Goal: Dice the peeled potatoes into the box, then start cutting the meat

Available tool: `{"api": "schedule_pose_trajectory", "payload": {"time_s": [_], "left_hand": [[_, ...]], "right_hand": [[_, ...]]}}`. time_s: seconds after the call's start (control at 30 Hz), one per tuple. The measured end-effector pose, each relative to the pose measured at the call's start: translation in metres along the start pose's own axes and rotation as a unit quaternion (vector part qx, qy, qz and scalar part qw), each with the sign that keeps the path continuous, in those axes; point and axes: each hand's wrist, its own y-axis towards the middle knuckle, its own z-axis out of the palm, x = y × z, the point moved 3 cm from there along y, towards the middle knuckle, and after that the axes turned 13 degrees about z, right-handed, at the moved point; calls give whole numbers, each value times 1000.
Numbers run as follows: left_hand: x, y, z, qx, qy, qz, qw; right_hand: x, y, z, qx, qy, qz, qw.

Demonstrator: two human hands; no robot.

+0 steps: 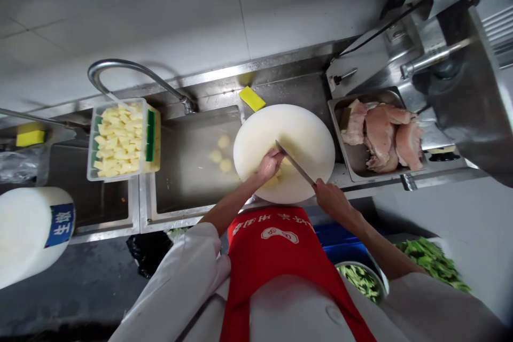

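My right hand (329,196) is closed around the handle of a kitchen knife (296,164), whose blade slants up and left over the round white cutting board (256,128). Against the blade's left side, my left hand (271,163) has its fingers curled over a pale yellow potato, mostly hidden beneath them. Cut potato pieces (273,180) lie on the board by the left wrist. To the left, several peeled potatoes (225,165) sit in the water of the sink (184,165). A clear plastic tub (141,133) filled with potato chunks (118,141) straddles the sink divider.
At the right is a metal tray (352,171) of raw meat (380,133). A yellow sponge (252,98) lies behind the board, and a curved faucet (136,67) arches over the tub. A white round board (28,235) stands at far left. Below right is a bowl of cut greens (360,280).
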Motion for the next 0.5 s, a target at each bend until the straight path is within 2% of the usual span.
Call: {"api": "schedule_pose_trajectory", "payload": {"time_s": [0.17, 0.27, 0.33, 0.4, 0.5], "left_hand": [[4, -1, 4, 5, -7, -7, 1000], [5, -2, 5, 8, 6, 7, 1000], [5, -4, 2, 8, 10, 13, 1000], [8, -7, -8, -30, 12, -2, 999], [16, -4, -32, -144, 29, -64, 987]], "right_hand": [[21, 16, 2, 21, 24, 6, 999], [17, 14, -7, -3, 29, -13, 999], [7, 8, -14, -41, 27, -11, 999], [-4, 2, -20, -88, 20, 15, 996], [-16, 4, -23, -127, 13, 63, 990]]}}
